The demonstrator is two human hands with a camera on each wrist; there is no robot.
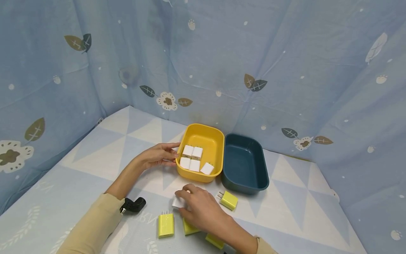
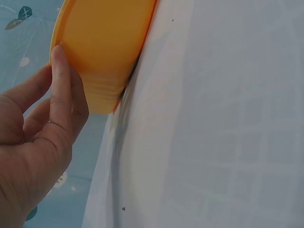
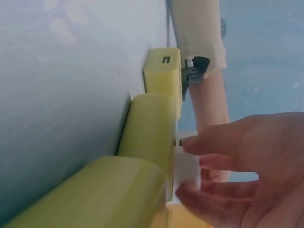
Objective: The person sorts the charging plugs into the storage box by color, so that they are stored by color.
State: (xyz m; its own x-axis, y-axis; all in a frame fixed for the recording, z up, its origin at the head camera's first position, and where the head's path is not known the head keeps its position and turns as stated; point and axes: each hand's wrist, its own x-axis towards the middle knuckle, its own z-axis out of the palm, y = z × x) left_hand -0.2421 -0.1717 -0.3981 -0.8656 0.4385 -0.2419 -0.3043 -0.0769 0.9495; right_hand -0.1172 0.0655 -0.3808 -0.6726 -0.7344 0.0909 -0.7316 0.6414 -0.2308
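Observation:
My left hand (image 1: 160, 154) holds the near-left rim of a yellow bin (image 1: 206, 176), its fingertips at the edge in the left wrist view. Several white charger plugs (image 1: 197, 153) sit inside that bin. Below it, my right hand (image 1: 203, 208) pinches another white charger plug (image 1: 178, 202) between thumb and fingers; the hand partly covers it. Yellow charger plugs lie around the right hand: one (image 1: 166, 225) to its left, one (image 1: 229, 200) to its right, others (image 1: 189, 227) partly under it. The right wrist view shows yellow plugs (image 3: 149, 133) beside the white one (image 3: 186, 166).
A dark blue bin (image 1: 245, 188) stands against the yellow bin's right side, with nothing seen inside. A black device (image 1: 134, 205) is at the left cuff. Patterned cloth covers the table (image 1: 304, 201), and a blue curtain (image 1: 215, 63) hangs behind.

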